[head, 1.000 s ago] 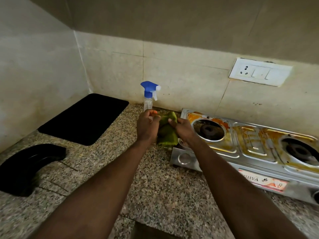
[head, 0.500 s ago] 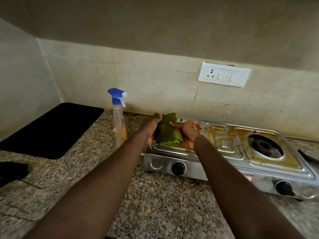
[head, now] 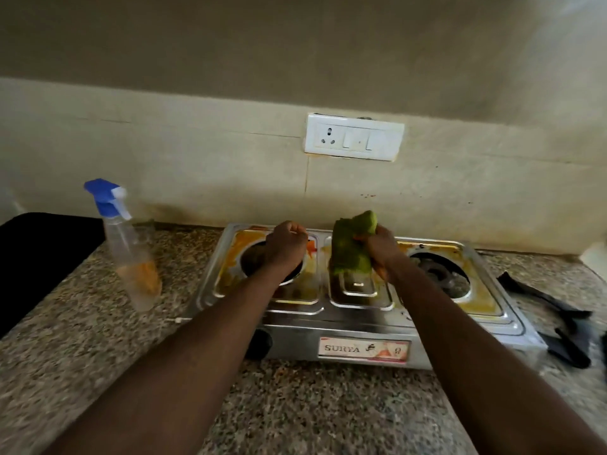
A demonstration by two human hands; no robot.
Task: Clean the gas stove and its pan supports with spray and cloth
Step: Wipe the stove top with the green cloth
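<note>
A steel two-burner gas stove (head: 354,326) with orange grease stains sits on the granite counter, both burners bare. My right hand (head: 381,251) grips a folded green cloth (head: 351,247) over the stove's middle section. My left hand (head: 285,246) hovers over the left burner (head: 259,261), fingers curled and holding nothing. The right burner (head: 440,274) shows beside my right forearm. A clear spray bottle (head: 131,254) with a blue trigger head stands on the counter left of the stove.
Black pan supports (head: 558,316) lie on the counter right of the stove. A black mat (head: 42,254) covers the counter at far left. A white socket and switch plate (head: 354,137) is on the tiled wall behind. Bare granite counter (head: 295,415) spreads in front.
My left hand let go of the cloth and now hovers over the left burner. My right hand carried the cloth rightward to the stove's middle. The view swung right.
</note>
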